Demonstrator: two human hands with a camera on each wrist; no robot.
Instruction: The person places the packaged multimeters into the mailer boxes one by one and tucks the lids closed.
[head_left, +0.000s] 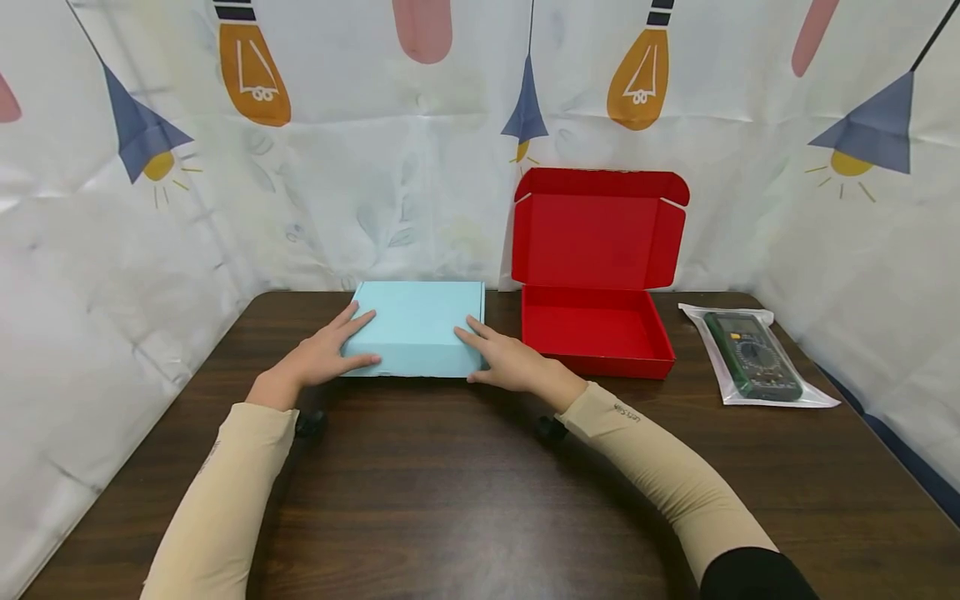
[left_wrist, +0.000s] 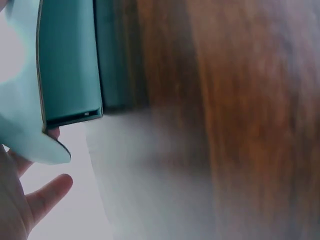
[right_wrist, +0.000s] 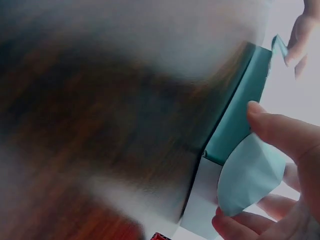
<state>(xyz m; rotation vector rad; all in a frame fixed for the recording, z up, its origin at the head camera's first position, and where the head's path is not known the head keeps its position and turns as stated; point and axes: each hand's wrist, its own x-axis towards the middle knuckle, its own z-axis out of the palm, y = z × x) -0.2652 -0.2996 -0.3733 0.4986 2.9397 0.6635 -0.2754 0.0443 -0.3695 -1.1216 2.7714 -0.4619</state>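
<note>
A light blue cardboard box (head_left: 420,312) lies near the table's back edge. My left hand (head_left: 322,358) touches its left side, fingers spread over the lid and thumb along the front. At the right end, my right hand (head_left: 513,364) holds the box, two fingers on the lid and the thumb low at the front. In the right wrist view, the right thumb (right_wrist: 280,130) presses the lid's edge, and the other fingers curl behind a rounded side flap (right_wrist: 252,175). Another rounded flap (left_wrist: 30,135) sticks out beside the left fingers. Part of the left hand is hidden by it.
An open red box (head_left: 600,365) stands right of the blue box, lid upright against the curtain. Farther right lies a multimeter (head_left: 753,354) in a clear plastic bag (head_left: 817,400). The dark wooden table (head_left: 450,500) stretches toward me. A patterned white curtain (head_left: 337,192) surrounds it.
</note>
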